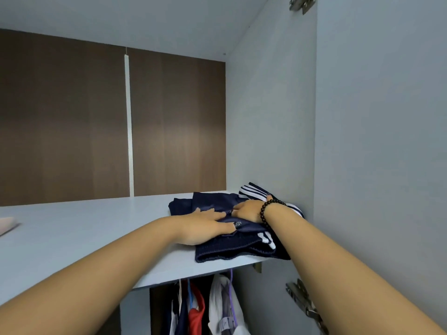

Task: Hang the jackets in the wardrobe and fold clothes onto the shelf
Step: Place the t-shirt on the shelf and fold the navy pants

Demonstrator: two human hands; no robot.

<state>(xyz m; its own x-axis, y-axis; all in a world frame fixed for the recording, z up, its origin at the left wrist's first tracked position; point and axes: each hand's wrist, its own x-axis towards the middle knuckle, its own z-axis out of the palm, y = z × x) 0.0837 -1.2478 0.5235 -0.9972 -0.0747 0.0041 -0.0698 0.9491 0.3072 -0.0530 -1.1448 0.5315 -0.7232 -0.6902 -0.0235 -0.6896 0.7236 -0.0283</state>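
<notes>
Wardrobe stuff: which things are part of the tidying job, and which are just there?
Part of the job:
- navy clothes, folded on the shelf
- left hand and right hand, both resting on them
- hanging clothes below the shelf

Just there:
- pale thing at the shelf's left edge
- hinge
- bead bracelet

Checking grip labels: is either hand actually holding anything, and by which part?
Neither grips. Left hand and right hand rest flat on top of the folded navy garment on the shelf.
</notes>
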